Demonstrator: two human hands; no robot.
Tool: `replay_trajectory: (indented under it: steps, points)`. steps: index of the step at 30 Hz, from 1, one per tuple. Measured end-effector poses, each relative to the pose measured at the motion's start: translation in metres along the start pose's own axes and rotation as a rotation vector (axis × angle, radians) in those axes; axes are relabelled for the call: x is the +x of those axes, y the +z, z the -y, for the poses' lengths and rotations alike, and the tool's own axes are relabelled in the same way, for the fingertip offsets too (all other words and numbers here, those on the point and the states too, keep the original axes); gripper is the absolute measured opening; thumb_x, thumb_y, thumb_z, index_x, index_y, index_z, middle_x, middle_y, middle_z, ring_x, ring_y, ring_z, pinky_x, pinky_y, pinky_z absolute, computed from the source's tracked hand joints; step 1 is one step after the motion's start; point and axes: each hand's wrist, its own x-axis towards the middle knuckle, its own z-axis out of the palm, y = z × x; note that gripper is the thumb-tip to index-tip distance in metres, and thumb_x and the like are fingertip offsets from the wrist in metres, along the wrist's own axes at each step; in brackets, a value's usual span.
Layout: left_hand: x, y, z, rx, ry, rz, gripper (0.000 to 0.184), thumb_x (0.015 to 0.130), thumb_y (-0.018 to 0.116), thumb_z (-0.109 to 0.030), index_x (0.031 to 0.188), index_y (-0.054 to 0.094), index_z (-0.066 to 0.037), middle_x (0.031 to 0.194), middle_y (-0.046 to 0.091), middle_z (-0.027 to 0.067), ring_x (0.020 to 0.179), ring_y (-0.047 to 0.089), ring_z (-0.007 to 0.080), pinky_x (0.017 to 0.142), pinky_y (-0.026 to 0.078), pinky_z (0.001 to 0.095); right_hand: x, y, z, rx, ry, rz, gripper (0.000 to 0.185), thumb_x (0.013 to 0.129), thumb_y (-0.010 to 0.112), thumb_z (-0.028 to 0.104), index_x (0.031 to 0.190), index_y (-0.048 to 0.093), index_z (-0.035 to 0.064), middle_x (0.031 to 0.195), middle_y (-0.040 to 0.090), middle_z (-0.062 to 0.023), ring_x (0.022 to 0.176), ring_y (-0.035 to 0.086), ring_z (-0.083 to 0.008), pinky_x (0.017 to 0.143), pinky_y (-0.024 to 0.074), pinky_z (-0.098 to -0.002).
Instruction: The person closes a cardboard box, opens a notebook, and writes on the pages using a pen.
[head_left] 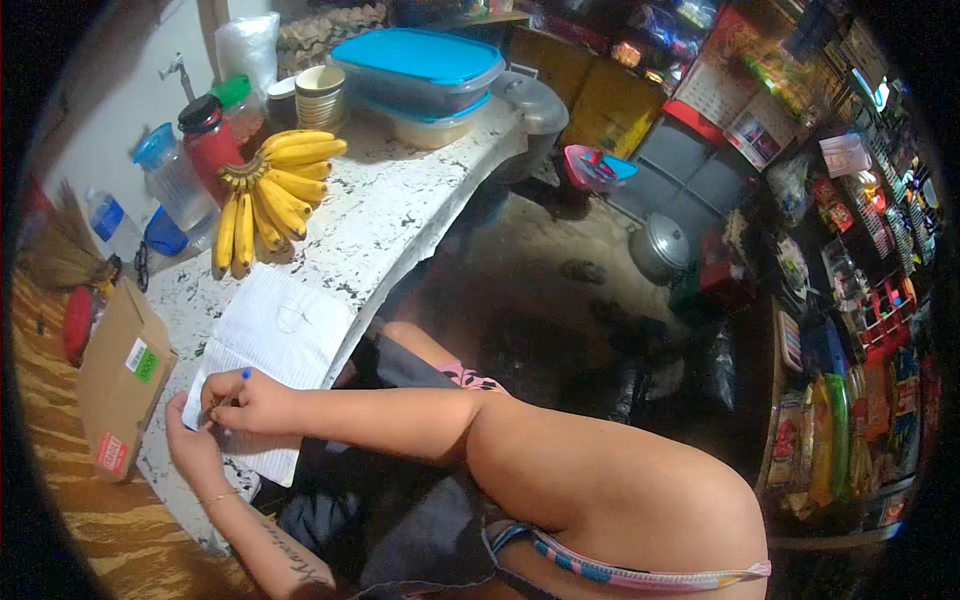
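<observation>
A sheet of lined paper [278, 325] with a faint round pen drawing on its upper part lies on the white speckled counter. My right hand [250, 402] is closed over its lower left part, around what looks like a pen [246, 375]; only its blue end shows clearly. My left hand [196, 455], with a thin bracelet on the wrist, is closed at the paper's lower left edge, its fingertips close to my right fingers. What lies between the two sets of fingertips is mostly hidden.
Bananas [270, 195] lie beyond the paper. Behind them stand a blue-lidded pitcher [175, 180], a red jar [207, 145], stacked cups [320, 98] and blue-lidded tubs [415, 58]. A cardboard box [125, 380] stands at the left. Shelves of packets [840, 430] fill the right.
</observation>
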Motion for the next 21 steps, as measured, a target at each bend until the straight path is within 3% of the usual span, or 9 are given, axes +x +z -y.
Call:
replay_trajectory:
  steps: [2, 8, 11, 14, 16, 17, 18, 19, 21]
  points:
    - [0.0, -0.001, 0.001, -0.03, -0.012, 0.025, 0.047, 0.078, 0.069, 0.002, 0.123, 0.057, -0.002, 0.121, 0.064, 0.0163, 0.114, 0.059, 0.0302, 0.1, 0.044, 0.0371, -0.003, -0.008, 0.004, -0.309, -0.171, 0.058, 0.014, 0.075, 0.063, 0.012, 0.086, 0.061, 0.0026, 0.087, 0.065, -0.0148, 0.081, 0.063, -0.0325, 0.073, 0.0504, -0.0388]
    - [0.0, 0.004, 0.008, 0.071, 0.062, -0.067, 0.046, 0.079, 0.071, -0.003, 0.123, 0.058, -0.002, 0.121, 0.064, 0.0167, 0.11, 0.062, 0.0319, 0.096, 0.047, 0.0378, -0.005, -0.017, 0.004, -0.392, -0.155, 0.09, 0.017, 0.074, 0.065, 0.014, 0.087, 0.062, 0.0037, 0.082, 0.064, -0.0147, 0.077, 0.063, -0.033, 0.071, 0.0509, -0.0389]
    - [-0.002, -0.001, 0.001, 0.049, 0.052, -0.05, 0.045, 0.079, 0.073, -0.006, 0.121, 0.06, -0.002, 0.118, 0.065, 0.0172, 0.108, 0.063, 0.0321, 0.094, 0.048, 0.0381, -0.002, -0.017, 0.0, -0.282, 0.02, 0.087, 0.017, 0.073, 0.066, 0.013, 0.087, 0.062, 0.0032, 0.08, 0.064, -0.0129, 0.075, 0.064, -0.0277, 0.068, 0.0507, -0.0357]
    - [0.0, 0.003, 0.008, 0.042, 0.087, -0.09, 0.042, 0.078, 0.074, -0.008, 0.118, 0.062, -0.003, 0.114, 0.067, 0.0181, 0.106, 0.064, 0.0318, 0.093, 0.049, 0.0383, -0.001, -0.021, -0.004, -0.222, 0.041, 0.067, 0.016, 0.075, 0.067, 0.011, 0.087, 0.061, 0.0024, 0.078, 0.065, -0.0103, 0.073, 0.064, -0.0199, 0.067, 0.0507, -0.0324]
    - [-0.001, 0.008, 0.017, -0.02, 0.111, -0.089, 0.041, 0.078, 0.074, -0.008, 0.116, 0.062, -0.002, 0.111, 0.068, 0.0187, 0.104, 0.065, 0.033, 0.09, 0.05, 0.0391, -0.002, -0.019, 0.003, -0.229, 0.099, 0.022, 0.01, 0.082, 0.071, 0.011, 0.085, 0.064, 0.0041, 0.077, 0.066, -0.0052, 0.071, 0.062, -0.0115, 0.066, 0.0516, -0.0294]
    - [-0.003, 0.009, 0.016, 0.006, 0.184, -0.16, 0.04, 0.078, 0.075, -0.009, 0.115, 0.063, -0.001, 0.109, 0.068, 0.0199, 0.103, 0.066, 0.0348, 0.089, 0.051, 0.0405, -0.003, -0.016, -0.006, -0.006, 0.213, -0.018, 0.009, 0.083, 0.072, 0.011, 0.085, 0.065, 0.0057, 0.077, 0.065, -0.0023, 0.071, 0.061, -0.0109, 0.066, 0.0518, -0.0287]
    - [-0.008, 0.002, -0.003, 0.016, 0.116, -0.139, 0.041, 0.077, 0.077, -0.012, 0.113, 0.064, 0.0, 0.108, 0.069, 0.0209, 0.102, 0.066, 0.0359, 0.088, 0.051, 0.0418, 0.001, -0.019, 0.004, -0.29, 0.262, -0.013, 0.008, 0.085, 0.07, 0.01, 0.087, 0.065, 0.0059, 0.079, 0.065, -0.0015, 0.074, 0.06, -0.0111, 0.068, 0.0522, -0.0289]
    - [-0.01, -0.001, -0.003, 0.062, 0.212, -0.187, 0.042, 0.075, 0.08, -0.015, 0.111, 0.065, -0.002, 0.106, 0.069, 0.02, 0.099, 0.066, 0.037, 0.086, 0.052, 0.0426, 0.0, -0.02, 0.004, -0.17, 0.309, -0.054, 0.007, 0.085, 0.069, 0.01, 0.088, 0.065, 0.0061, 0.083, 0.065, -0.0024, 0.078, 0.061, -0.0117, 0.07, 0.0522, -0.0293]
    - [-0.011, -0.005, -0.008, 0.135, 0.09, -0.169, 0.041, 0.07, 0.082, -0.016, 0.107, 0.066, -0.007, 0.102, 0.07, 0.0171, 0.096, 0.065, 0.0391, 0.084, 0.051, 0.0434, 0.003, -0.032, -0.008, -0.097, 0.4, -0.079, 0.007, 0.084, 0.068, 0.008, 0.09, 0.064, 0.0062, 0.088, 0.066, -0.0049, 0.083, 0.061, -0.0136, 0.073, 0.0522, -0.0304]
